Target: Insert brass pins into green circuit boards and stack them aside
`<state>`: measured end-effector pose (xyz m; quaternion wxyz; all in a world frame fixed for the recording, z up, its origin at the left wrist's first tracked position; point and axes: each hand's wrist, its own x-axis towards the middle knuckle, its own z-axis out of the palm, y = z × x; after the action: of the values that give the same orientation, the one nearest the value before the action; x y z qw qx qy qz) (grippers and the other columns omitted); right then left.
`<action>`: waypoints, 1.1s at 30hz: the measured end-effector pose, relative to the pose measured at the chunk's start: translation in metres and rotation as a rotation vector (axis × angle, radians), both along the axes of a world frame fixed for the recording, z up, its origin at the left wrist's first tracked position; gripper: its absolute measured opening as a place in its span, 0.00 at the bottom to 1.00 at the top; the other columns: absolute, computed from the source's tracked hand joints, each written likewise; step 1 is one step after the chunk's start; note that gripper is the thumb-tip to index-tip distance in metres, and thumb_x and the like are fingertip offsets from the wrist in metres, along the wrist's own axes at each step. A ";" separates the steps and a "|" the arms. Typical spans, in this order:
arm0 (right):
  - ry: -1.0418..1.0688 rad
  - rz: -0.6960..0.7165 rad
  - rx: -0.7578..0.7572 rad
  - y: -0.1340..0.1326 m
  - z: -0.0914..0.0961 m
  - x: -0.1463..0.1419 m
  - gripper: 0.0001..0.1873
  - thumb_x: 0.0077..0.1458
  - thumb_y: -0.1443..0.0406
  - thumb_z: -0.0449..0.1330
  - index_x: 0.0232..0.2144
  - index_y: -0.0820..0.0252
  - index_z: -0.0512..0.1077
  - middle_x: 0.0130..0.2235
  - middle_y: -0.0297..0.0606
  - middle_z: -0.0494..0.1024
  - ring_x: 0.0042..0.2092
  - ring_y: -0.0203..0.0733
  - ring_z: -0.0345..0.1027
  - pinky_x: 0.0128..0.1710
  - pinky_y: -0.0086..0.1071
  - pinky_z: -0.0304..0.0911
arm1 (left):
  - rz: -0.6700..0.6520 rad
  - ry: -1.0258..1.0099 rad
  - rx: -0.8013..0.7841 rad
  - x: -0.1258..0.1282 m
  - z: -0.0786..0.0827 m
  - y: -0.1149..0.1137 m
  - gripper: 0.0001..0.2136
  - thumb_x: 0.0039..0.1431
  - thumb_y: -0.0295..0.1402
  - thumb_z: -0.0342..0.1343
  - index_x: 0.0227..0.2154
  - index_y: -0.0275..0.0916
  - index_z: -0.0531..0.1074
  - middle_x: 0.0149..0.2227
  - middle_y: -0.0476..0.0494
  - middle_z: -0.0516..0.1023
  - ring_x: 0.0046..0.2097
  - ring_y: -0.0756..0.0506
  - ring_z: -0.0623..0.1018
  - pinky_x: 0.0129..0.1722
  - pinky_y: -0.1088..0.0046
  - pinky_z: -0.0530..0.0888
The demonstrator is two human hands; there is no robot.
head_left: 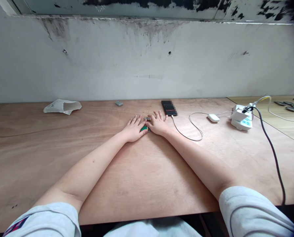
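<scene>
My left hand (134, 129) and my right hand (158, 123) lie palm down on a plywood table (147, 184), fingers apart, their edges nearly meeting. Between them is a small green object (144, 129), perhaps a circuit board, partly hidden by both hands. Just beyond it sits a small cluster of metal and yellow parts (147, 118), too small to identify. My right fingertips are close to a black smartphone (169, 108), which lies face up with a white cable (188, 126) plugged into its near end.
The cable runs right to a white adapter (213, 118) and a white power strip (241, 118), with a black cord (273, 151) trailing over the table edge. A crumpled paper bag (62, 106) and a small grey block (119, 103) lie by the stained wall (147, 65).
</scene>
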<state>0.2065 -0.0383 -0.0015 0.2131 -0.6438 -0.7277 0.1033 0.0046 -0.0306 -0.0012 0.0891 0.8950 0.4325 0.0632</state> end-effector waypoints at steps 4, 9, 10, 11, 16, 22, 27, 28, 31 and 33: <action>0.080 -0.046 0.054 -0.005 0.001 0.003 0.30 0.64 0.46 0.54 0.61 0.56 0.67 0.70 0.52 0.56 0.73 0.61 0.35 0.67 0.67 0.32 | -0.018 0.003 -0.002 -0.002 0.000 0.001 0.36 0.68 0.59 0.38 0.73 0.48 0.47 0.75 0.41 0.38 0.75 0.31 0.40 0.70 0.45 0.45; 0.027 0.095 0.051 -0.014 0.004 0.011 0.30 0.62 0.47 0.57 0.60 0.54 0.67 0.70 0.51 0.55 0.74 0.62 0.33 0.67 0.66 0.32 | -0.055 0.009 0.009 -0.004 0.001 0.000 0.38 0.67 0.59 0.40 0.74 0.48 0.42 0.75 0.42 0.37 0.75 0.32 0.39 0.70 0.46 0.43; 0.005 0.115 0.028 -0.015 0.005 0.012 0.30 0.61 0.47 0.58 0.60 0.54 0.67 0.70 0.51 0.55 0.74 0.63 0.32 0.67 0.67 0.31 | -0.055 0.013 0.006 -0.004 0.001 0.000 0.38 0.67 0.59 0.40 0.74 0.48 0.42 0.75 0.41 0.37 0.75 0.32 0.38 0.70 0.45 0.43; -0.008 0.124 0.003 -0.016 0.006 0.012 0.30 0.61 0.47 0.58 0.60 0.53 0.67 0.70 0.51 0.54 0.74 0.63 0.31 0.66 0.68 0.31 | -0.052 0.018 0.003 -0.004 0.002 0.000 0.38 0.67 0.59 0.39 0.74 0.47 0.42 0.75 0.41 0.37 0.75 0.32 0.38 0.70 0.45 0.43; -0.015 0.120 -0.115 -0.016 0.015 0.008 0.31 0.61 0.47 0.58 0.61 0.52 0.65 0.71 0.50 0.53 0.73 0.64 0.32 0.65 0.71 0.34 | -0.035 0.061 -0.015 -0.002 0.005 -0.002 0.38 0.67 0.60 0.37 0.74 0.47 0.42 0.75 0.42 0.35 0.75 0.33 0.37 0.71 0.46 0.42; 0.032 0.093 0.144 -0.020 0.009 0.005 0.21 0.61 0.56 0.60 0.56 0.53 0.71 0.66 0.46 0.63 0.69 0.59 0.46 0.66 0.59 0.46 | -0.043 -0.003 -0.024 -0.004 0.004 -0.001 0.38 0.67 0.58 0.41 0.74 0.47 0.42 0.75 0.44 0.36 0.75 0.34 0.38 0.71 0.47 0.42; 0.080 0.289 0.255 -0.029 0.008 0.007 0.15 0.68 0.63 0.50 0.49 0.55 0.75 0.56 0.44 0.74 0.60 0.49 0.63 0.60 0.46 0.57 | 0.063 -0.319 -0.052 -0.010 0.003 0.009 0.30 0.70 0.40 0.39 0.72 0.37 0.50 0.74 0.40 0.51 0.74 0.40 0.51 0.72 0.56 0.51; 0.049 0.348 0.240 -0.032 0.009 0.007 0.14 0.68 0.62 0.52 0.50 0.54 0.75 0.56 0.44 0.74 0.59 0.50 0.63 0.60 0.46 0.57 | 0.114 -0.387 -0.041 -0.011 0.003 0.011 0.28 0.70 0.37 0.38 0.71 0.35 0.54 0.72 0.38 0.56 0.72 0.42 0.56 0.71 0.59 0.54; -0.058 0.442 0.195 -0.046 0.013 0.005 0.13 0.66 0.60 0.58 0.50 0.54 0.74 0.56 0.44 0.75 0.58 0.50 0.65 0.59 0.47 0.56 | 0.221 -0.478 -0.015 -0.012 0.002 0.016 0.25 0.69 0.34 0.39 0.65 0.32 0.63 0.66 0.35 0.67 0.67 0.41 0.67 0.68 0.61 0.62; -0.101 0.435 0.189 -0.058 0.014 0.007 0.11 0.66 0.60 0.58 0.48 0.55 0.74 0.51 0.44 0.76 0.54 0.49 0.68 0.57 0.46 0.57 | 0.204 -0.433 0.001 -0.011 0.000 0.017 0.24 0.68 0.32 0.41 0.63 0.32 0.67 0.64 0.36 0.70 0.66 0.40 0.68 0.67 0.60 0.64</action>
<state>0.2133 -0.0963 0.0129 0.2086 -0.4536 -0.8652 0.0461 -0.0061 -0.0135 -0.0011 0.1722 0.8123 0.4916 0.2625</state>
